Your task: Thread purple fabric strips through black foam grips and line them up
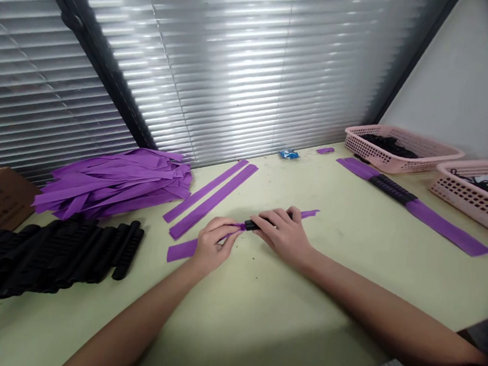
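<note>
Seemingly for steadiness, the right hand (285, 234) grips the black tube (250, 225); the left hand (214, 243) pinches the purple strip (183, 250) by the tube's left end.

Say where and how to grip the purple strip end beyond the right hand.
Likely best to pinch the purple strip end near its tip, across its narrow width, coming from the right: it projects rightward, slim, while the right hand covers the black tube to its left.
</note>
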A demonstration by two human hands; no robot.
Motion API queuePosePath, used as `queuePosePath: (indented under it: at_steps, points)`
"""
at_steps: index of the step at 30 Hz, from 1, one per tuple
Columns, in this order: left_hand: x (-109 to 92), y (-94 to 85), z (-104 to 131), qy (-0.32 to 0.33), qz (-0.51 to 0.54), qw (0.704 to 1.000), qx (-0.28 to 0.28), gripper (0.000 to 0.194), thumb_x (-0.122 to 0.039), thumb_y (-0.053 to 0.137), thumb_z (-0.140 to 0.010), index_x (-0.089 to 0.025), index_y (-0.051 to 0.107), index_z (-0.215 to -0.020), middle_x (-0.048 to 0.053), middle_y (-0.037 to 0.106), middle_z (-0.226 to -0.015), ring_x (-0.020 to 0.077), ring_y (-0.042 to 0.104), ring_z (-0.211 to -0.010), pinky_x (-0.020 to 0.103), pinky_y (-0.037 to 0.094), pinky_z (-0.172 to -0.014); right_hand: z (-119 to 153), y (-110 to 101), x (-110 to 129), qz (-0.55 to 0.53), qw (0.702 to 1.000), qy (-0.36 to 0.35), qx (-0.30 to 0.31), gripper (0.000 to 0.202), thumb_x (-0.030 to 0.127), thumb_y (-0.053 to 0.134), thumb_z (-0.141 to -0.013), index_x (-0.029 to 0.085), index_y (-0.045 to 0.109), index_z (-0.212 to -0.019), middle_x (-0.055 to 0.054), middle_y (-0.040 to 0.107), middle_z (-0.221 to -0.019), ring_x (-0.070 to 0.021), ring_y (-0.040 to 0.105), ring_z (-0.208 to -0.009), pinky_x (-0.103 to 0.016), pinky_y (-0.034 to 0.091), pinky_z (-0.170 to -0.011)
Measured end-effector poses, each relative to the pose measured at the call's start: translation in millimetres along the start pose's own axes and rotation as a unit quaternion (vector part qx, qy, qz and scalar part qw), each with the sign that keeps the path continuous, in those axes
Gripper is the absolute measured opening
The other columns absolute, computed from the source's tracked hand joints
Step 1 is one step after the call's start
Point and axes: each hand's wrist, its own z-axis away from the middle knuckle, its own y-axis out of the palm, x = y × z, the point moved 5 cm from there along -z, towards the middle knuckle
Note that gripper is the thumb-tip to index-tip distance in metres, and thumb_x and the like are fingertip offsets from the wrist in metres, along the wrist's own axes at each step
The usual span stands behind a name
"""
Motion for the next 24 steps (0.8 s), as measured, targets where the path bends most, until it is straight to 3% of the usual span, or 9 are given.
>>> queuePosePath:
  at_steps: [9,14,24]
  points:
    - [0,3.7,0,0.007,-0.013,1.0,0.014,0.011,-0.011,0.063,-0.081,-0.019,0.067,-0.088,0.007,0.069,-0.09,0.0185,0.064,-0.085,0.035,0.053,-0.078,1,4,1,-0.004,1.0,-0.012,0.007,0.02,0.031,0.049,-0.096,0.023,0.061,-0.11,-0.003,0.068,-0.097,-0.0158,0.051,-0.084,-0.036,0.023,-0.078]
    - [-3,4.0,-3,0.005,-0.048,0.998,0.033,0.016,-0.013,0.061,-0.082,-0.02,0.067,-0.095,0.007,0.068,-0.098,0.019,0.063,-0.091,0.035,0.052,-0.083,0,5,-8,-0.005,1.0,-0.005,0.004,0.02,0.032,0.05,-0.096,0.023,0.061,-0.109,-0.003,0.069,-0.096,-0.0154,0.052,-0.083,-0.035,0.023,-0.076]
    - [-4,1.9,2,-0.003,-0.015,1.0,-0.003,0.015,-0.009,0.058,-0.083,-0.019,0.066,-0.09,0.007,0.066,-0.092,0.0176,0.062,-0.086,0.032,0.053,-0.077,2,7,2,-0.043,0.999,0.002,0.018,0.021,0.033,0.048,-0.097,0.022,0.062,-0.107,-0.004,0.069,-0.096,-0.0159,0.052,-0.084,-0.035,0.023,-0.077]
